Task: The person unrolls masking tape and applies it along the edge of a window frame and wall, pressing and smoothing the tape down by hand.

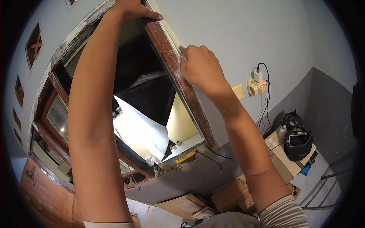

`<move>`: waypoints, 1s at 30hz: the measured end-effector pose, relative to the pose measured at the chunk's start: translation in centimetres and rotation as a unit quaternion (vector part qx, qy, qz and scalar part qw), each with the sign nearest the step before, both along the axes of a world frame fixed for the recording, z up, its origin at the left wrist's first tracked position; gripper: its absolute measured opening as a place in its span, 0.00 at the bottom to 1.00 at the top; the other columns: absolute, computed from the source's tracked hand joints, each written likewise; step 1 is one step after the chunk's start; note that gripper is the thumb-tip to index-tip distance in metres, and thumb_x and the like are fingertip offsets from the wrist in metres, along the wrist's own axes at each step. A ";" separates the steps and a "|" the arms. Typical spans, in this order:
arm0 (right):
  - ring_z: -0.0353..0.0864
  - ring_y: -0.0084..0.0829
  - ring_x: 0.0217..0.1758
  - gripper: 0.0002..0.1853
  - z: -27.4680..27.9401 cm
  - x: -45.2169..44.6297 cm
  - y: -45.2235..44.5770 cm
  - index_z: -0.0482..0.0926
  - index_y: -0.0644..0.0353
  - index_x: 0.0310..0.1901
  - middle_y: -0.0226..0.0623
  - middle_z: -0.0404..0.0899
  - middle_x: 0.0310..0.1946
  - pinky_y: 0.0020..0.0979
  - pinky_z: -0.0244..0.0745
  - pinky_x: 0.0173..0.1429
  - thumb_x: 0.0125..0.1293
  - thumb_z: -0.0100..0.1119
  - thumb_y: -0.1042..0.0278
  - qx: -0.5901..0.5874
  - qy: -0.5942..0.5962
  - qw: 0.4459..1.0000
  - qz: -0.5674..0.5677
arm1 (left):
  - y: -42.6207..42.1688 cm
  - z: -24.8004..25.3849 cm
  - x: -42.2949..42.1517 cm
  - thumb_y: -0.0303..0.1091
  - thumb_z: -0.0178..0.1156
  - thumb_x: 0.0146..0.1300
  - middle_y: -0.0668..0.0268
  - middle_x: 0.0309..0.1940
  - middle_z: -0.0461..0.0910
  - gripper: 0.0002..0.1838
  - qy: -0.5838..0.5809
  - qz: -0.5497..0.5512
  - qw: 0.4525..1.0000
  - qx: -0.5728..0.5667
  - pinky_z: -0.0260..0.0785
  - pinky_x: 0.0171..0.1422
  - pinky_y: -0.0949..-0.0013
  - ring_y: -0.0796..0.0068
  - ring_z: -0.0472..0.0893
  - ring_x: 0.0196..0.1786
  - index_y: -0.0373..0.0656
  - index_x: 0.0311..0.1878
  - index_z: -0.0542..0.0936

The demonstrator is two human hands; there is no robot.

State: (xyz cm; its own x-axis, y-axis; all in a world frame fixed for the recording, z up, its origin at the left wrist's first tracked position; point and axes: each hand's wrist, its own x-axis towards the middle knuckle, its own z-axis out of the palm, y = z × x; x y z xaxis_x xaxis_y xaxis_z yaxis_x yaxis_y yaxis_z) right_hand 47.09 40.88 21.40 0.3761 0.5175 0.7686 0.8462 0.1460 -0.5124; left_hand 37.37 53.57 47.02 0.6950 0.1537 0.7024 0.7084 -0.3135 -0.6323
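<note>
A worn reddish-brown window frame [189, 95] runs down the wall, with white dusty marks along its edge. At the top of the frame is my left hand [133, 8], its thumb stretched out across the wood and its other fingers partly cut off by the image edge. Lower down, my right hand [200, 66] is closed against the frame's right edge, its fingertips at the seam between wood and wall. Whatever it may hold is hidden. A yellow cutter [185, 157] lies on the sill.
A socket adapter with a charger [257, 76] is on the wall at right. Below it, a black bag [298, 146] with a phone sits on a cardboard box [279, 163]. Bottles [152, 161] stand on the sill, wooden panels [182, 205] lie below, and a metal rack [323, 193] is at lower right.
</note>
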 end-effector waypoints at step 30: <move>0.89 0.60 0.44 0.24 -0.8 -0.1 0.7 0.86 0.63 0.64 0.62 0.87 0.37 0.53 0.83 0.56 0.68 0.58 0.71 0.022 -0.018 1.000 0.012 | -0.1 0.2 0.0 0.80 0.82 0.28 0.30 0.87 0.36 0.94 0.005 -0.004 1.000 -0.028 0.29 0.91 0.36 0.30 0.36 0.89 0.25 0.86 0.40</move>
State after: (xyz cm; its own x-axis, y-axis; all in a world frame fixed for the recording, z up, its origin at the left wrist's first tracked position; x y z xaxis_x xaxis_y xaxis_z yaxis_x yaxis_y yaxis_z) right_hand 47.03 41.53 20.63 0.3356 0.4919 0.8034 0.8605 0.1869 -0.4739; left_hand 37.34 53.47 47.24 0.7037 0.1866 0.6856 0.6990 -0.3547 -0.6209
